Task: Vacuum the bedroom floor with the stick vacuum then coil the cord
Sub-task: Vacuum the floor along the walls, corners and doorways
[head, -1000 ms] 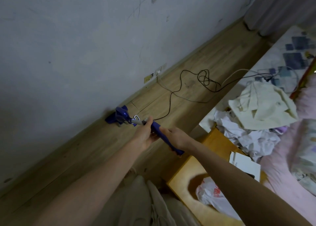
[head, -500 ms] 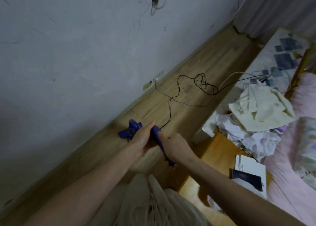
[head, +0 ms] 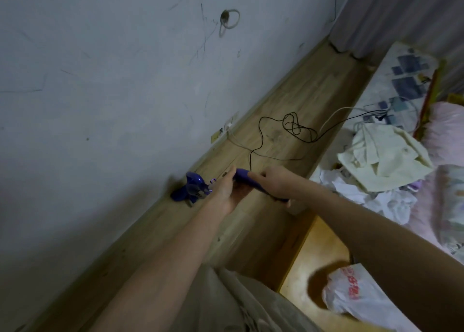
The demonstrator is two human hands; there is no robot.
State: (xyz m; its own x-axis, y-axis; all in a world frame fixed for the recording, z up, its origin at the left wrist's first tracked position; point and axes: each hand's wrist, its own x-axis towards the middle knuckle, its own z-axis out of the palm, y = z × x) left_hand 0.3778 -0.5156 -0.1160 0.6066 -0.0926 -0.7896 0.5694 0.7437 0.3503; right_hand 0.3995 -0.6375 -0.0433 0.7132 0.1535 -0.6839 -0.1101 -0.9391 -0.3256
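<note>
**A:** What do I have in front of me, biggest things first?

**B:** I see the grey wall (head: 100, 80) filling the left side, scuffed with dark marks; along its foot runs a strip of wooden floor (head: 288, 100); on the right lies the bed (head: 411, 80) with a patchwork sheet, a cream garment (head: 381, 160) and white crumpled clothes (head: 351, 188) heaped on its near edge; a grey curtain (head: 391, 12) hangs at the far end.

**A:** And closer to me?

**B:** A wooden bench (head: 319, 251) sits below my right arm, beside the bed, with a white plastic bag (head: 356, 296) printed in red lying on it.

**A:** Where is the vacuum?

**B:** The purple stick vacuum (head: 193, 188) stands on the floor, its head right against the wall's foot; its handle slants back towards me. My left hand (head: 226, 191) is wrapped round the stick just behind the body, fingers curled under it; my right hand (head: 273, 183) grips the handle further back, fingers clamped round it; the two hands sit just beside each other.

**A:** The cord?

**B:** The black cord (head: 261, 130) rises from the handle near my right hand, snakes across the floor into a loose tangle, then runs on up to the bed; a white cable (head: 331, 118) lies beside it, leading from a wall socket (head: 228, 125) low on the wall.
</note>
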